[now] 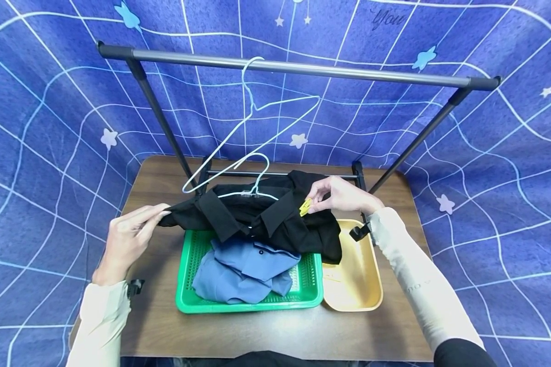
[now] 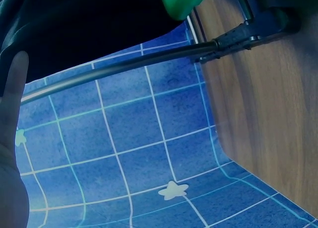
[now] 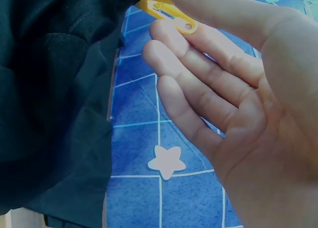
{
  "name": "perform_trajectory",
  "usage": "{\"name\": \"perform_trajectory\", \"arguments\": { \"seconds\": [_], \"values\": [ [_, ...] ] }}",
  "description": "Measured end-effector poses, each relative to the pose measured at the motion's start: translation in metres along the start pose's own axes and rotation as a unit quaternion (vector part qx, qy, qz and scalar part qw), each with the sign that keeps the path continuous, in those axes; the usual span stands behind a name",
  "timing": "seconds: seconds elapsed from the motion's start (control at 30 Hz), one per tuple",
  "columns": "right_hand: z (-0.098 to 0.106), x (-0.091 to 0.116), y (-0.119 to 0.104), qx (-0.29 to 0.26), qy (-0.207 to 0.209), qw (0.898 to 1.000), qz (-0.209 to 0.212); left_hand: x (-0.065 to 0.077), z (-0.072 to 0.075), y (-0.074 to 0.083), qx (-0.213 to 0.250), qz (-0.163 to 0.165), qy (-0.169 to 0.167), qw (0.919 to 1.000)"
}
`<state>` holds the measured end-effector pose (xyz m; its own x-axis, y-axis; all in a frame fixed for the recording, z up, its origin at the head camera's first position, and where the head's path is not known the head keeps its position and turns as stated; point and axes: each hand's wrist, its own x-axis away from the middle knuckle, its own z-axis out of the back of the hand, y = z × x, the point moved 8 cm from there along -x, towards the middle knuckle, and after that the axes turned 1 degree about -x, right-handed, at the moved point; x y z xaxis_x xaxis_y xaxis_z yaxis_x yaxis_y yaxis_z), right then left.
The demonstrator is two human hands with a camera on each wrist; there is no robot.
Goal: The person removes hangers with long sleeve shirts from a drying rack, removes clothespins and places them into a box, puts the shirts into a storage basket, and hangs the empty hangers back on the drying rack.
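A black collared shirt [image 1: 284, 224] hangs on a white hanger [image 1: 256, 189], spread over the back of a green basket [image 1: 250, 308]. At its left end my left hand [image 1: 130, 237] pinches the black cloth between thumb and fingers. My right hand [image 1: 335, 194] pinches a yellow clothespin [image 1: 305, 207] against the shirt's right shoulder. In the right wrist view the clothespin [image 3: 171, 14] meets the dark fabric [image 3: 54, 89], while the other fingers lie loosely bent beside it. A folded blue shirt [image 1: 243, 272] with a dark button lies in the basket.
A metal rail [image 1: 303, 67] on black posts stands across the back, with an unused white hanger [image 1: 250, 120] hooked on it. A pale yellow tray [image 1: 374, 285] sits right of the basket, partly under the black shirt, with a yellow item inside. The wooden table [image 1: 275, 336] carries everything.
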<state>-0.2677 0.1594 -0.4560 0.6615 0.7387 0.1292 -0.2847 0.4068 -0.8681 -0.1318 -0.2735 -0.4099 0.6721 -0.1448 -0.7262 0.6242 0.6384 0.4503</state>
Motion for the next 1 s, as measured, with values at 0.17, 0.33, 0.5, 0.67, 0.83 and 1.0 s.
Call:
{"name": "perform_trajectory", "arguments": {
  "seconds": [0.17, 0.33, 0.5, 0.67, 0.83, 1.0],
  "values": [
    [-0.0002, 0.0012, -0.0003, -0.003, 0.011, 1.0, 0.007, 0.0001, 0.0001, -0.0008, -0.005, 0.0, -0.001, 1.0],
    [0.0002, 0.0015, 0.0002, -0.004, 0.016, 1.0, 0.01, -0.0003, -0.0001, -0.0006, 0.0, -0.001, 0.0, 1.0],
    [0.0009, 0.0002, -0.0003, 0.011, 0.021, 1.0, 0.017, 0.0, 0.0001, -0.0003, 0.002, -0.001, 0.003, 1.0],
    [0.0005, -0.0008, 0.0004, 0.021, 0.026, 0.999, 0.026, 0.0005, 0.0002, 0.0003, 0.005, 0.003, 0.001, 1.0],
    [0.0008, 0.0001, -0.0007, 0.036, 0.033, 0.998, 0.037, -0.0003, 0.0008, 0.002, 0.007, 0.004, 0.002, 1.0],
    [0.0029, 0.0023, -0.0034, 0.052, 0.043, 0.997, 0.048, -0.0018, 0.0002, 0.0034, 0.005, 0.003, 0.002, 1.0]
  ]
}}
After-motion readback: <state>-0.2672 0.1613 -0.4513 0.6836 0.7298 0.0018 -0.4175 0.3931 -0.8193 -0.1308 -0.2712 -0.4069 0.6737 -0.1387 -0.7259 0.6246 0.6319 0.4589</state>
